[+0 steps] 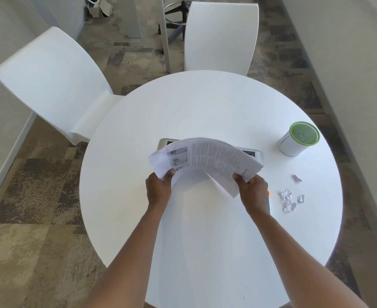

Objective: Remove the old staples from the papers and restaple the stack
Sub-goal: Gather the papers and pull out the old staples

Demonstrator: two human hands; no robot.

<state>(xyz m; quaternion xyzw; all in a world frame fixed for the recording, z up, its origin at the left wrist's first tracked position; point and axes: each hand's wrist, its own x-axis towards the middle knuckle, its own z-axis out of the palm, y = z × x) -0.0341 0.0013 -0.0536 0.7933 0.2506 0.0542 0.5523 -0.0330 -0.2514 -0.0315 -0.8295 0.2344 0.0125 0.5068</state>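
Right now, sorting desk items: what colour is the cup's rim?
Green, on the white cup; head view.

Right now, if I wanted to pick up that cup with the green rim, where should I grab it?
Probably wrap your grip round the white side of the cup, coming from the right. It stands upright and round with bare table all around, so nothing blocks you. The open top is a poorer place to hold.
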